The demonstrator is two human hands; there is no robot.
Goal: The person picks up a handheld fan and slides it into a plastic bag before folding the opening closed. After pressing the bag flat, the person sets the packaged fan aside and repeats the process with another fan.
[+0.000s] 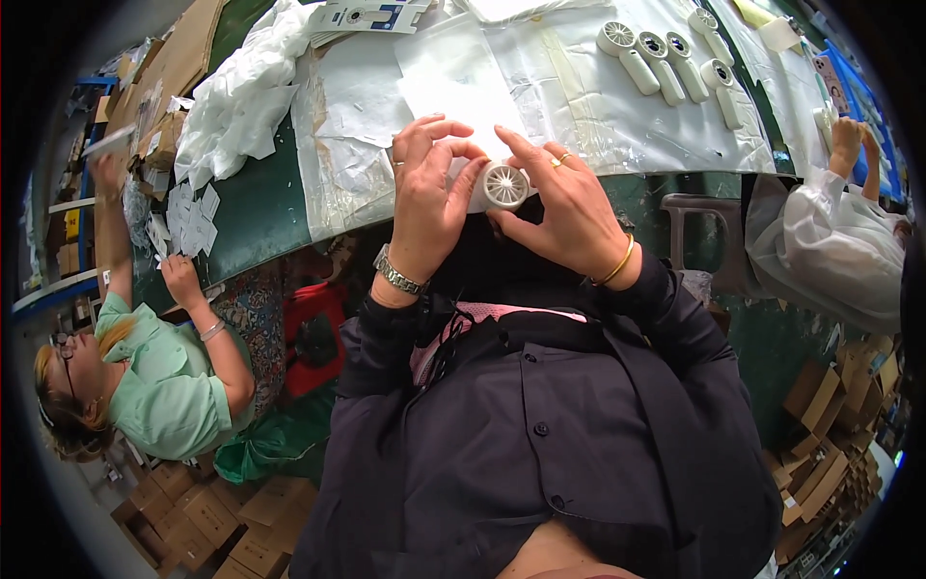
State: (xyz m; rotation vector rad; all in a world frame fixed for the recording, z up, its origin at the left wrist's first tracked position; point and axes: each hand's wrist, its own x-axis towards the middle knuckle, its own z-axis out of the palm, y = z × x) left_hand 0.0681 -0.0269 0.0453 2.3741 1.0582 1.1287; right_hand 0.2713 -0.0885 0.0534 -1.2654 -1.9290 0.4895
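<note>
At the near edge of the table, a small white handheld fan (505, 186) is between my hands, its round spoked grille facing up. My left hand (427, 196) has its thumb and curled fingers against the fan's left side. Part of the fan is hidden by those fingers. Around the right side of the grille, my right hand (571, 207) is spread, its thumb below the fan and its index finger reaching above it. Whether the right fingertips touch the fan is hard to see. Beneath the hands lies a white sheet (458, 82) on the table covering.
Several white handheld fans (659, 66) lie at the back right. Crumpled white plastic bags (241, 101) and printed cards (371, 16) are at the back left. A person in green (178, 372) works on the left, another in white (834, 236) on the right. Cardboard boxes (207, 516) stand on the floor.
</note>
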